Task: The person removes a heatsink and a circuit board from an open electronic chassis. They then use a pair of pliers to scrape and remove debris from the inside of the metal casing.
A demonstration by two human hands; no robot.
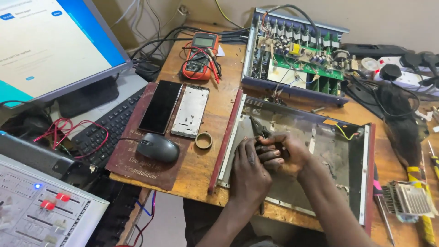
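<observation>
Hands meet inside a shallow metal chassis [334, 151] that lies open on the wooden surface [201, 164]. The right hand [286, 151] is closed around the grips of dark pliers [258, 128], whose nose points up and away toward the chassis's far wall. The left hand [249, 171] lies just beside it, touching it, fingers curled over the right hand's knuckles; whether it clamps anything of its own I cannot tell. Behind the chassis a second open case with a green circuit board [302, 57] stands tilted. To the left lie a roll of tape [203, 140], a bare phone frame [190, 111], a dark phone screen [161, 106] and a mouse [157, 147], the last two on a maroon pad [137, 169]. An orange multimeter [200, 56] sits near the far edge
</observation>
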